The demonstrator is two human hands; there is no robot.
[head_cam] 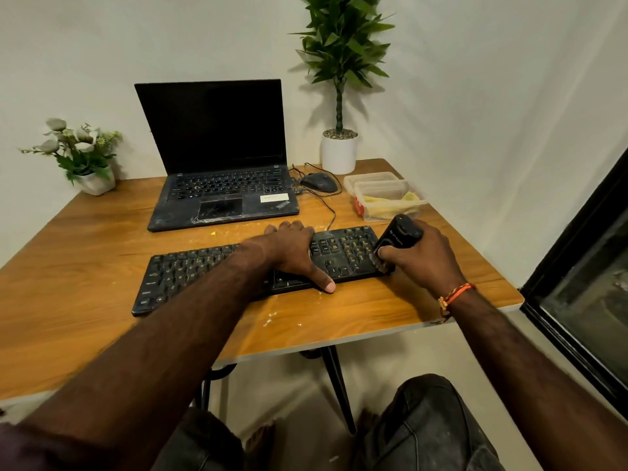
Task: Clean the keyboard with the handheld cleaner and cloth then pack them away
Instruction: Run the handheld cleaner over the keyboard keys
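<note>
A dusty black keyboard (pixel 190 270) lies across the front of the wooden desk (pixel 68 300). My left hand (pixel 292 253) rests flat on its middle, fingers spread, thumb over the front edge, pressing it down. My right hand (pixel 421 260) grips a black handheld cleaner (pixel 401 236), whose brush end touches the keys at the keyboard's right end. A yellow cloth (pixel 387 203) lies inside a clear plastic container (pixel 418 198) behind the cleaner.
An open, dusty laptop (pixel 217 164) stands behind the keyboard. A wired mouse (pixel 319 181) lies beside it. A white-potted plant (pixel 339 151) stands at the back right, a flower pot (pixel 91 178) at the back left. Crumbs dot the desk front. A dark window frame (pixel 577 266) is on the right.
</note>
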